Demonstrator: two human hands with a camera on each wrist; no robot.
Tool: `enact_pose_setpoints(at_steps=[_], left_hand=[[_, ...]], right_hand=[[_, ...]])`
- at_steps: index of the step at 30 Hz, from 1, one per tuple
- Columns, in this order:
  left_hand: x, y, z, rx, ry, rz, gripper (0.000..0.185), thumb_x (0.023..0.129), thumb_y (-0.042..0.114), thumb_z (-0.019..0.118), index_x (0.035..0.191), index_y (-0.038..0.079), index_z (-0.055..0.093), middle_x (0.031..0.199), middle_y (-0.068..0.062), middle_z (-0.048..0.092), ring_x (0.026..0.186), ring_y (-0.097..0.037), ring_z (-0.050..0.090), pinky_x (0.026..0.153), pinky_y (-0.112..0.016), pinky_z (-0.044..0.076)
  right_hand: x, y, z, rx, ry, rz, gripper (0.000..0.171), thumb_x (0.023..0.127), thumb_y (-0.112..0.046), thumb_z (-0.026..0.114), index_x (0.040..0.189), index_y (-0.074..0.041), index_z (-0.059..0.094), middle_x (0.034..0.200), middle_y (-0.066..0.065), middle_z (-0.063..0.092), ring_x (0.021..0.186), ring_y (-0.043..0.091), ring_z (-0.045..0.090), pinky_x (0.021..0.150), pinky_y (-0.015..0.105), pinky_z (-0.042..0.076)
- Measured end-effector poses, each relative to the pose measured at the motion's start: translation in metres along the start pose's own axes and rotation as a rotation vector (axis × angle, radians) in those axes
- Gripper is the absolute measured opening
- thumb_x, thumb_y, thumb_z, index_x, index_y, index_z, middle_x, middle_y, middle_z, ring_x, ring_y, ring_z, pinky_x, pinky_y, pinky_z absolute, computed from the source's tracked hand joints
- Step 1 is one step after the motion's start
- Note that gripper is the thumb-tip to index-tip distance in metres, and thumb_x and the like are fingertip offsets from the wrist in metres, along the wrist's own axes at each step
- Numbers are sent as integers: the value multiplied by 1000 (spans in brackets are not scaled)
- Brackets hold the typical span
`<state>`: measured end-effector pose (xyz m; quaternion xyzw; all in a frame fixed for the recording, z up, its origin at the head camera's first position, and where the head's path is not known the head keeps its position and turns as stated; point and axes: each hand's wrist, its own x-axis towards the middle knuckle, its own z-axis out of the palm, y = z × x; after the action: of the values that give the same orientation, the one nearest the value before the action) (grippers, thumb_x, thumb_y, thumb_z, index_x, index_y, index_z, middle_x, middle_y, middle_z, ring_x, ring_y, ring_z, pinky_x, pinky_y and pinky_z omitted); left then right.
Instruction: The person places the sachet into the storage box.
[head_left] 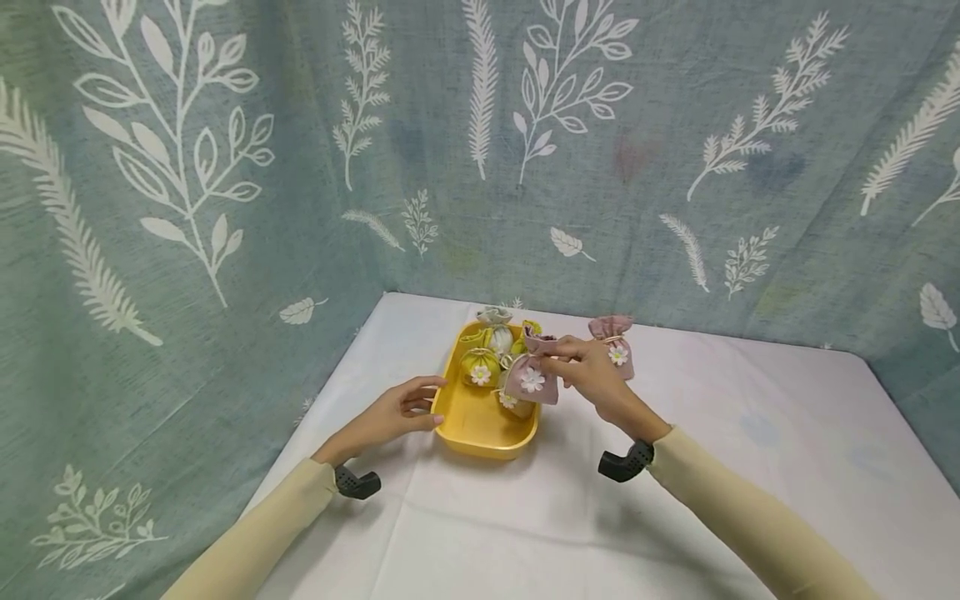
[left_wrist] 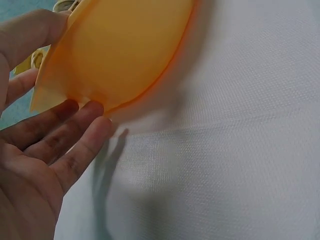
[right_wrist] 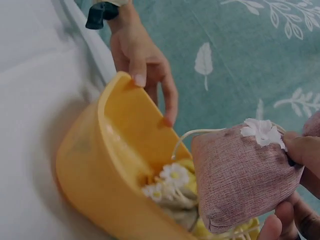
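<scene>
R hand (head_left: 592, 371) pinching pink pouch (head_left: 531, 382) over yellow tray (head_left: 480, 433), L hand (head_left: 393, 414) loose-fingered, touching tray rim

no readable text, labels or numbers

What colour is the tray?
Yellow tray; the head view shows it best.

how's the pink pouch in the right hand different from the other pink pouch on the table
The held pink pouch is pinched by the right hand over the yellow tray; the other pink pouch stands alone on the white table, outside the tray. The held one is tilted and lifted; the other sits upright behind the hand. Both are pink drawstring bags with a white flower.
</scene>
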<state>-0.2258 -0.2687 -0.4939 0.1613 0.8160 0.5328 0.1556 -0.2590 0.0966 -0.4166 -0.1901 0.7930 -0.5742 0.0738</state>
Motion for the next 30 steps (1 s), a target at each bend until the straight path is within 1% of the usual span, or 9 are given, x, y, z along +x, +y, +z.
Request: enact_pose_setpoints(at_steps=[4,7,10,14,18,20,22,26,30], left_hand=[[-2,1,0,-2,-1,8,74,92,31,80,155,14,44,148,-12,54,128,-29,57,107,-45,50],[-4,1,1,0,4,7,74,93,31,80,155,15,44,148,-12,54,128,-29,58,107,-46,49],[-5,0,2,2,8,5,72,94,31,79,155,16,45,148,-10,54,128,-28,57,108,-46,48],[-4,1,4,-4,5,12,70,95,31,78,155,19,45,149,-9,53,129,-29,57,108,-47,48],[-3,3,4,-8,-1,14,69,95,30,78,155,19,45,149,-9,52,129,-30,56,108,-47,48],[-2,3,5,-13,-10,15,70,95,30,77,155,18,44,150,-11,52,130,-30,56,108,-47,48],[-1,4,5,-14,-15,16,70,96,30,77,156,17,44,150,-12,52,130,-31,55,107,-46,49],[-2,5,4,-5,-18,13,70,96,31,77,156,18,43,150,-10,52,129,-30,56,105,-45,51],[-4,5,2,9,-5,2,70,95,32,77,155,19,44,150,-9,51,128,-31,57,104,-45,51]], right_hand=[[4,-3,15,25,-35,-26,14,96,-14,74,104,-5,82,115,6,70,102,21,57,67,37,52],[7,-4,26,36,-76,-37,17,94,-19,77,109,-10,82,113,6,70,103,23,59,68,39,57],[11,-5,37,35,-108,-31,19,93,-22,80,109,-12,83,111,6,69,99,23,60,69,45,61],[16,-3,48,-2,-100,-30,17,93,-22,80,108,-14,83,104,7,67,85,24,63,69,52,61],[20,2,53,-79,-61,-39,18,94,-21,78,110,-13,82,99,5,71,80,24,69,70,47,62],[22,4,53,-115,-33,-34,20,95,-22,78,112,-13,81,99,2,74,80,24,71,69,42,61],[23,6,51,-110,-16,-21,24,96,-23,76,118,-12,79,101,2,76,80,27,73,70,41,61],[23,7,39,-39,19,2,28,98,-24,74,121,-8,77,105,7,76,81,33,73,71,42,62],[22,10,20,-14,72,8,29,98,-26,74,120,-7,77,108,8,74,88,32,70,69,38,62]])
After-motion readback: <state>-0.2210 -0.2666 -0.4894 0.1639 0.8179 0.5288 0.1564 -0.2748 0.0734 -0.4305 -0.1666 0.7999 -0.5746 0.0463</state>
